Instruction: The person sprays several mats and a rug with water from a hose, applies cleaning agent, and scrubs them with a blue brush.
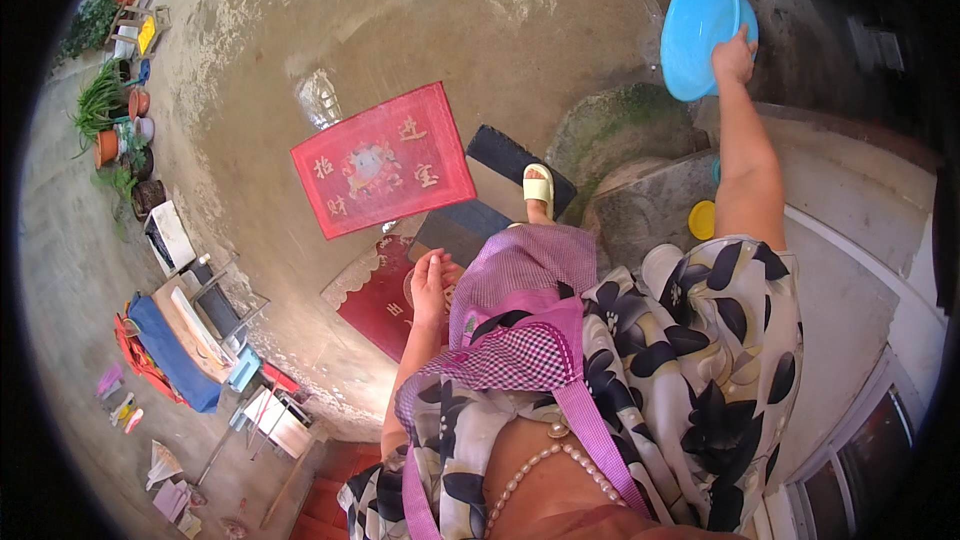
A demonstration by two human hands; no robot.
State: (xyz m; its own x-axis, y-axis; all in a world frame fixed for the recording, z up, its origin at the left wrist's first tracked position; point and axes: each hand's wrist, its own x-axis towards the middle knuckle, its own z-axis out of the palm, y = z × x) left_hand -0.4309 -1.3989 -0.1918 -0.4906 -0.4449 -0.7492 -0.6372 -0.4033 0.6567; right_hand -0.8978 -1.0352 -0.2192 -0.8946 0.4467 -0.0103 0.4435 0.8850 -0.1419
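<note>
With my right arm stretched out to the upper right, my right hand (733, 60) grips the rim of a light blue plastic basin (697, 30). The basin is tilted on its side, its hollow facing left. My left hand (430, 286) hangs beside my checked apron (517, 360), fingers loosely apart and holding nothing. Beneath it lies a dark red doormat (367, 296), partly hidden by the hand and apron. A pink-red doormat (382, 161) with a printed figure and writing lies further ahead. One foot in a pale yellow slipper (538, 191) stands on a dark mat (499, 154).
A stone block (637, 202) with a yellow round lid (701, 220) stands at my right, by a pale wall (832, 277). Potted plants (101, 101) line the left. A bench with blue cloth (169, 352) and a white folding stool (277, 420) stand lower left. The concrete looks wet.
</note>
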